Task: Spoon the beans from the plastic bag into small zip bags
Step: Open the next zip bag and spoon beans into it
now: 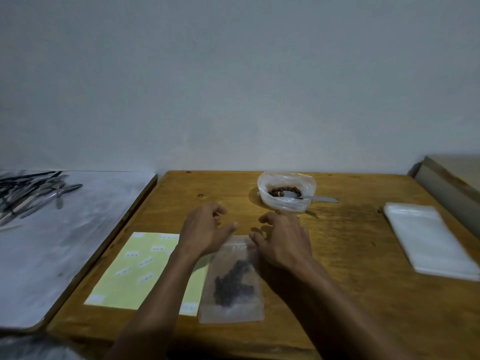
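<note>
A small zip bag with dark beans in it lies flat on the wooden table, near the front edge. My left hand hovers at its top left corner, fingers apart. My right hand is at its top right corner, thumb touching the zip edge, fingers spread. Neither hand grips anything. Behind them stands the open plastic bag of brown beans with a grey spoon resting in it, handle pointing right.
A stack of empty zip bags lies at the right. A yellow-green sheet with white labels sits left of the filled bag. A grey board with several utensils is at the left. A box is far right.
</note>
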`<state>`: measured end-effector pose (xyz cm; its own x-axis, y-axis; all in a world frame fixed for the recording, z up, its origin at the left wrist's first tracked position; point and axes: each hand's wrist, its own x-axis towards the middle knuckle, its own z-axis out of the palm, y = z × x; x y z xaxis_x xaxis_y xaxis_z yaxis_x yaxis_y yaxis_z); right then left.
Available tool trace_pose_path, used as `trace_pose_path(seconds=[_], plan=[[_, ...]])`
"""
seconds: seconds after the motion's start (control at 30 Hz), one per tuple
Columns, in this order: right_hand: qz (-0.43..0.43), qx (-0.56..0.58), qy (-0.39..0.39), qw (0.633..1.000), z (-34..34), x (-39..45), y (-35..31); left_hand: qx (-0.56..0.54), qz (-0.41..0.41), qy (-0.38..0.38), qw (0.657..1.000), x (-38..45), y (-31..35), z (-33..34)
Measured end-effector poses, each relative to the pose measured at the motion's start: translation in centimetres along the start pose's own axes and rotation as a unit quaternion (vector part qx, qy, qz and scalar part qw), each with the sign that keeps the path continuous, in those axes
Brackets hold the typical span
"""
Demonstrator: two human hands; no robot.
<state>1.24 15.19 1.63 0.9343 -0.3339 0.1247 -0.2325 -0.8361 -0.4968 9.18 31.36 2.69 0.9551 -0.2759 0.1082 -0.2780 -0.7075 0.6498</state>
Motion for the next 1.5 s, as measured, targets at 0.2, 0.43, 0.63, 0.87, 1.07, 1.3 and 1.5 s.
trace_pose_path(seconds=[0.2, 0.43, 0.63, 0.87, 1.07, 1.3, 1.5], plan=[[0.019, 0.104, 0.105, 0.989, -4.5, -0.1, 3.6, -0.057, 0.105, 0.058, 0.991, 0.4, 6.6, 2.1], [0.152, 0.139, 0.244, 0.948, -12.5, -0.1, 14.7, -0.132, 0.215, 0.009, 0.968, 0.0, 18.1, 10.5], [0.301, 0.051, 0.215, 0.928, -14.5, -1.4, 24.0, -0.058, 0.198, -0.125, 0.970, 0.1, 23.7, 19.5], [0.309, 0.014, 0.201, 0.929, -13.4, -2.5, 26.4, 0.016, 0.181, -0.160, 0.970, 0.8, 24.2, 25.4], [0.276, 0.013, 0.283, 0.918, -13.2, -2.5, 26.3, 0.021, 0.184, -0.149, 0.971, 0.6, 24.1, 26.1], [0.277, 0.350, 0.295, 0.845, -15.5, -2.4, 26.1, -0.237, 0.006, -0.149, 0.960, 0.6, 25.7, 23.3], [0.210, 0.474, 0.216, 0.827, -16.1, -2.9, 23.5, -0.391, 0.000, -0.130, 0.911, 0.9, 25.7, 18.8]])
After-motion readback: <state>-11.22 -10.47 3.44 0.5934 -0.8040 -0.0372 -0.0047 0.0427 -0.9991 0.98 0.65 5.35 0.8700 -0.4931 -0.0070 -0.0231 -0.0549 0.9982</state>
